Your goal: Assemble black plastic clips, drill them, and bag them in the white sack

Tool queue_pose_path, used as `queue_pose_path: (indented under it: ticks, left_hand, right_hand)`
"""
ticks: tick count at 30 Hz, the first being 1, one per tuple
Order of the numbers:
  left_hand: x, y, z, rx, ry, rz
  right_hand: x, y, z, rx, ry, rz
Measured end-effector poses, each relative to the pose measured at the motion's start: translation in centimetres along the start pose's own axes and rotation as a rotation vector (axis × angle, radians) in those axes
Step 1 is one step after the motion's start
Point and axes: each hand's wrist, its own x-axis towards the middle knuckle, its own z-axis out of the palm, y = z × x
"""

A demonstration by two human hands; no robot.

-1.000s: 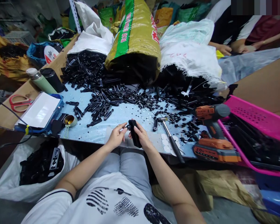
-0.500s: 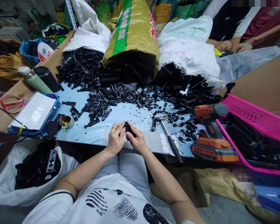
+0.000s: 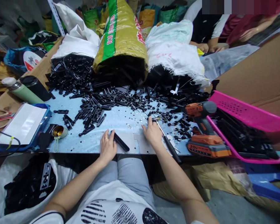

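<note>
My left hand (image 3: 108,145) rests at the bench's front with its fingers apart. Its thumb side is at the upper end of a long black plastic bar (image 3: 121,142), which lies slanted on the work surface. To the right, my right hand (image 3: 153,132) reaches forward with index finger and thumb spread, beside the head of a hammer (image 3: 169,141). Whatever lies under its palm is hidden. Ahead of both hands spreads a pile of black link-shaped parts (image 3: 92,109), with small pins and black pieces (image 3: 136,101) further right.
An orange cordless drill (image 3: 204,129) stands right of the hammer, before a pink basket (image 3: 247,116) of black parts. Left are a metal cup (image 3: 60,131), a white pad (image 3: 22,124) and two flasks (image 3: 25,90). Sacks (image 3: 121,34) line the back; co-workers' hands (image 3: 207,46) show beyond.
My hands, together on a black piece before, have parted. The black bar now lies on the bench by my left hand; my right hand has moved right to the hammer head. The view has shifted.
</note>
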Motion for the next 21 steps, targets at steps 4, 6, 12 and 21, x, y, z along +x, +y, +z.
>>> queue_pose_path:
  ticks: [4, 6, 12, 21]
  left_hand:
    - [1.7, -0.7, -1.1, 0.228, -0.35, 0.487]
    - [2.8, -0.6, -1.3, 0.302, -0.424, 0.566]
    - [3.4, 0.4, -1.4, 0.45, -0.335, 0.44]
    - [2.7, 0.4, -1.1, 0.516, -0.289, 0.395]
  right_hand:
    - [4.2, 2.8, 0.7, 0.046, -0.137, -0.052]
    - [7.3, 3.3, 0.8, 0.166, -0.06, -0.182]
    - [19.6, 6.8, -1.3, -0.071, 0.161, -0.124]
    - [24.4, 9.1, -2.1, -0.166, 0.207, -0.07]
